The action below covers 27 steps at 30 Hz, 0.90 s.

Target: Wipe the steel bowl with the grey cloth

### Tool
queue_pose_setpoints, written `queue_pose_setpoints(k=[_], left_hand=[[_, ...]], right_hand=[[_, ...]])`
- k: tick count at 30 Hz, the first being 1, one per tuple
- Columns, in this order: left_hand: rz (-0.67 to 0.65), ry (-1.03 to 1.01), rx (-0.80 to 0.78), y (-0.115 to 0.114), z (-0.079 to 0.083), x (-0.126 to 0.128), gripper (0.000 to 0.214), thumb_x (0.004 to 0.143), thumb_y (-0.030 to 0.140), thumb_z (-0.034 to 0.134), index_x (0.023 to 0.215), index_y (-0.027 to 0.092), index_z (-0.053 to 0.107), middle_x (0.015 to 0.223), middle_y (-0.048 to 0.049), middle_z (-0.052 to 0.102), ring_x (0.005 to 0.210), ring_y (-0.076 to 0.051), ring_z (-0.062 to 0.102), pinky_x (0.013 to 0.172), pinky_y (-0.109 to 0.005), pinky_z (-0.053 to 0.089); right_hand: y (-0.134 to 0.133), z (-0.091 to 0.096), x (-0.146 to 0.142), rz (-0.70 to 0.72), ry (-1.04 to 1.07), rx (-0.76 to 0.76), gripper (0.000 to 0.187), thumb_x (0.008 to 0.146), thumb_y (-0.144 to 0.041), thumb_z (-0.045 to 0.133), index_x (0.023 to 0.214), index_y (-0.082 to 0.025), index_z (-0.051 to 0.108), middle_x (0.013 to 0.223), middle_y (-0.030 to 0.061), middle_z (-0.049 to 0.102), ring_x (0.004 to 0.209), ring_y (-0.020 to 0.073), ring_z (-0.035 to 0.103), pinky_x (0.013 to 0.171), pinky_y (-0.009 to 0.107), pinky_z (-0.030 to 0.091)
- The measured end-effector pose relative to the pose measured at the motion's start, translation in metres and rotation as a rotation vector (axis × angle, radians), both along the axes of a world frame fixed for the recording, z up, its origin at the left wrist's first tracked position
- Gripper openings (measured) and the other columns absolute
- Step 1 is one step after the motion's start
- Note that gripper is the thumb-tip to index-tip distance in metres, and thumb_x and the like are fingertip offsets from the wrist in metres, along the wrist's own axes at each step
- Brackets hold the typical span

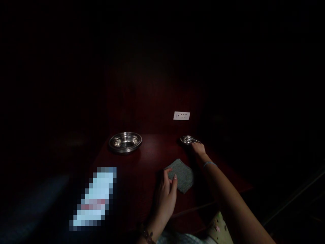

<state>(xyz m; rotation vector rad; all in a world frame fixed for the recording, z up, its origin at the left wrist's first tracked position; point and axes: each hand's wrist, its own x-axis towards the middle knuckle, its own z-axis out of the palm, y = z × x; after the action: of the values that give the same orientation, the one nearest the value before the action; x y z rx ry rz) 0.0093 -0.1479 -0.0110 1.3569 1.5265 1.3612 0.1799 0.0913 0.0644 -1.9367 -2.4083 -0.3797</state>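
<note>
The scene is very dark. My left hand (pixel 166 188) rests on a dark red wooden table (pixel 142 169), fingers curled, its fingertips touching the near left edge of a grey-green square cloth (pixel 182 174). My right hand (pixel 198 148) reaches far forward and its fingers grip the near rim of a small steel dish (pixel 189 139) at the back right. A blue band circles my right wrist. A larger steel bowl (pixel 125 141) stands upright at the back left, away from both hands.
A white wall socket plate (pixel 181 115) sits on the dark panel behind the table. A bright blurred-out rectangular thing (pixel 95 198) lies at the table's near left. The table's right edge runs near my right forearm.
</note>
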Motion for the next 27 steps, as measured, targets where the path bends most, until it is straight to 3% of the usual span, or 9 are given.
queue_pose_setpoints(k=[3,5,7,9,12,16,19,25,27], left_hand=[[0.006,0.024,-0.006,0.001,0.001,0.001,0.043,0.101,0.05,0.038,0.131,0.025,0.055,0.118,-0.0138,0.074,0.123,-0.028,0.066,0.108,-0.038,0.047],[0.012,0.039,-0.006,0.003,0.001,0.001,0.041,0.1,0.05,0.039,0.129,0.026,0.057,0.12,-0.0138,0.074,0.123,-0.028,0.066,0.107,-0.038,0.048],[0.014,0.045,0.007,0.005,0.001,0.002,0.04,0.099,0.049,0.04,0.127,0.027,0.058,0.124,-0.0142,0.073,0.122,-0.029,0.067,0.107,-0.039,0.048],[0.019,0.04,0.032,0.007,-0.001,0.003,0.04,0.099,0.049,0.041,0.126,0.026,0.059,0.129,-0.0148,0.071,0.122,-0.028,0.067,0.108,-0.039,0.048],[0.012,0.034,0.097,0.011,-0.005,0.002,0.036,0.098,0.045,0.044,0.123,0.026,0.061,0.132,-0.0135,0.069,0.121,-0.026,0.066,0.109,-0.039,0.048],[0.048,0.015,0.215,0.016,-0.007,-0.001,0.022,0.096,0.034,0.048,0.108,0.024,0.064,0.13,-0.0115,0.069,0.123,-0.023,0.063,0.112,-0.039,0.046],[0.09,0.013,0.255,0.018,-0.005,-0.005,0.022,0.097,0.028,0.043,0.103,0.023,0.063,0.131,-0.0131,0.067,0.124,-0.023,0.062,0.114,-0.04,0.045],[-0.021,0.489,0.196,0.021,0.02,-0.022,0.029,0.089,0.027,0.059,0.118,0.026,0.064,0.158,-0.0101,0.051,0.141,-0.029,0.05,0.122,-0.05,0.036],[0.02,0.579,0.167,0.029,0.034,-0.04,0.033,0.089,0.024,0.058,0.121,0.026,0.063,0.159,-0.0111,0.049,0.143,-0.03,0.048,0.122,-0.052,0.036]], right_hand=[[-0.005,-0.009,-0.008,-0.04,0.082,0.053,0.043,0.1,-0.014,0.045,0.136,-0.011,0.067,0.143,0.0229,0.065,0.136,0.033,0.056,0.113,0.044,0.039],[-0.019,-0.021,-0.018,-0.09,0.221,0.165,0.055,0.098,-0.021,0.05,0.153,-0.012,0.051,0.16,0.0243,0.046,0.139,0.0371,0.051,0.11,0.05,0.042],[-0.041,-0.037,-0.03,-0.091,0.371,0.195,0.061,0.098,-0.031,0.053,0.156,-0.014,0.045,0.163,0.0237,0.041,0.137,0.0385,0.051,0.107,0.053,0.045],[-0.068,-0.054,-0.041,0.012,0.498,0.219,0.057,0.1,-0.037,0.049,0.154,-0.023,0.048,0.16,0.0172,0.046,0.133,0.0356,0.054,0.105,0.055,0.047],[-0.109,-0.069,-0.05,0.302,0.513,0.128,0.042,0.104,-0.037,0.042,0.14,-0.029,0.063,0.15,0.0107,0.057,0.133,0.03,0.054,0.107,0.048,0.048],[-0.136,-0.064,-0.053,0.387,0.386,-0.09,0.039,0.105,-0.032,0.043,0.136,-0.028,0.067,0.146,0.0073,0.064,0.136,0.0265,0.054,0.111,0.042,0.046],[-0.138,-0.058,-0.054,0.364,0.373,-0.106,0.041,0.106,-0.032,0.044,0.14,-0.026,0.065,0.149,0.0066,0.062,0.139,0.0254,0.053,0.115,0.04,0.043],[-0.143,-0.064,-0.053,0.313,0.398,-0.059,0.046,0.105,-0.032,0.042,0.146,-0.02,0.06,0.149,0.0102,0.062,0.136,0.0255,0.057,0.116,0.037,0.041],[-0.147,-0.067,-0.051,0.257,0.401,-0.032,0.047,0.106,-0.034,0.041,0.146,-0.019,0.059,0.15,0.0118,0.061,0.136,0.0267,0.057,0.116,0.038,0.041]])
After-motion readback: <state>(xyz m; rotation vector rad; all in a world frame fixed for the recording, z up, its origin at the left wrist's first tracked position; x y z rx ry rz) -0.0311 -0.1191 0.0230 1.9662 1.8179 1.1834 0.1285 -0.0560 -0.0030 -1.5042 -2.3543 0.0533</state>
